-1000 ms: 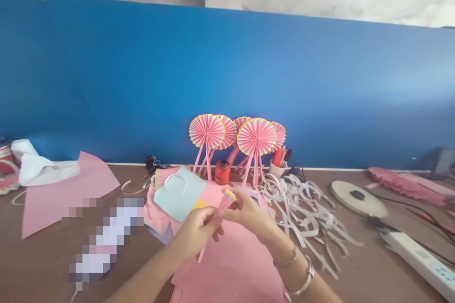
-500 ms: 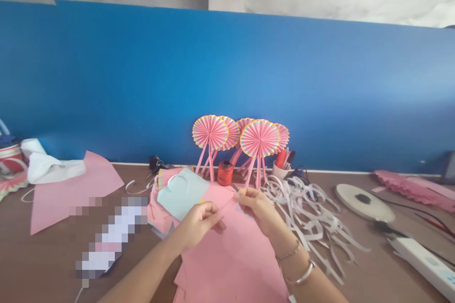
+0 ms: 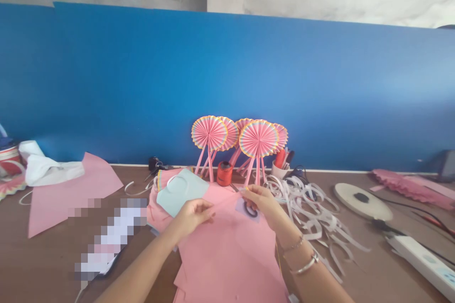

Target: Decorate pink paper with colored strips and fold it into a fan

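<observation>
My left hand point(image 3: 195, 214) pinches one end of a narrow pink paper strip point(image 3: 226, 201). The other end is between the thumb and fingers of my right hand point(image 3: 262, 202), so the strip spans the gap between them. Both hands hover over a stack of pink paper sheets point(image 3: 231, 260). Just below my right fingers is a dark curved loop point(image 3: 251, 211), perhaps a scissors handle, on a small pale lilac piece. Left of my left hand lies a light blue sheet point(image 3: 183, 194). Behind the hands stands a red spool of thread point(image 3: 224, 173).
Several pleated pink paper fans point(image 3: 259, 138) stand at the back against a blue partition point(image 3: 142, 80). Loose white strips point(image 3: 313, 218) are heaped on the right, near a cream disc point(image 3: 362, 201) and a power strip point(image 3: 426, 265). Pink paper point(image 3: 71, 194) lies left.
My left hand has shifted slightly left, and my right hand slightly right and up, exposing the dark loop below it. The pink strip is still held between both hands.
</observation>
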Demonstrator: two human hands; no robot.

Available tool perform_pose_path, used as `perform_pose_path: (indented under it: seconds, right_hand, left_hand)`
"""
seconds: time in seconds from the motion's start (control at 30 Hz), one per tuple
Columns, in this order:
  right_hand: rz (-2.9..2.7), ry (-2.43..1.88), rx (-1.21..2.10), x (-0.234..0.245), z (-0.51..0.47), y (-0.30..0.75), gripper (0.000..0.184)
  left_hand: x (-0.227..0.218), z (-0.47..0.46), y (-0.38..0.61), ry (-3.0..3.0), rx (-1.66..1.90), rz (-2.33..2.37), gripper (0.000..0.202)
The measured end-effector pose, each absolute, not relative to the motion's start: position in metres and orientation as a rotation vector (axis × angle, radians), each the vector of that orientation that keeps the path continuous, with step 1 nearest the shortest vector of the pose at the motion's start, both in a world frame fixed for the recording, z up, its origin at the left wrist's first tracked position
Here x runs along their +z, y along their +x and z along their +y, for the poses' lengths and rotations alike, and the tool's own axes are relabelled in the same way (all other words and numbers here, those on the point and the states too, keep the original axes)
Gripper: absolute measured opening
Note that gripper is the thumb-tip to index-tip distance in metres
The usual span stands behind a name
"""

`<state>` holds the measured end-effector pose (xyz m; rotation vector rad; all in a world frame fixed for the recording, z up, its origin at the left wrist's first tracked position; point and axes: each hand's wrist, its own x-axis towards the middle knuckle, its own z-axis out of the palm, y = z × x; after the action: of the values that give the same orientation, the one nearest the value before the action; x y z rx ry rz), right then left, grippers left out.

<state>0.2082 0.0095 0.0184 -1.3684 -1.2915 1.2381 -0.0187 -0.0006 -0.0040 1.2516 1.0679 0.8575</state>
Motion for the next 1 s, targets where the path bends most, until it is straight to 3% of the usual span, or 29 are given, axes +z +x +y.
perform_pose_path:
  seconds: [0.27,0.5,0.7,0.87,1.0]
  right_hand:
    - [-1.276,-1.425,1.128,0.006,0.017,0.216,0.031]
    - [-1.613,-1.606,0.825,0.006,0.018,0.217,0.018]
    - [-1.948,-1.795,0.775,0.007,-0.003,0.192,0.010]
    - [-2.152,-2.056,0.639,0.005,-0.029,0.157,0.036]
    - [-2.147,-2.128,0.691,0.007,-0.034,0.149,0.040]
  left_hand:
    - [-0.018,0.011,-0.029,1.356,1.047,1.283,0.034]
    - [-0.023,0.014,-0.032,1.486,1.229,1.485,0.022]
    - [-0.035,0.028,-0.048,1.381,1.360,1.609,0.030]
    - [-0.044,0.028,-0.048,1.358,1.347,1.588,0.029]
    - [-0.047,0.027,-0.046,1.352,1.341,1.577,0.027]
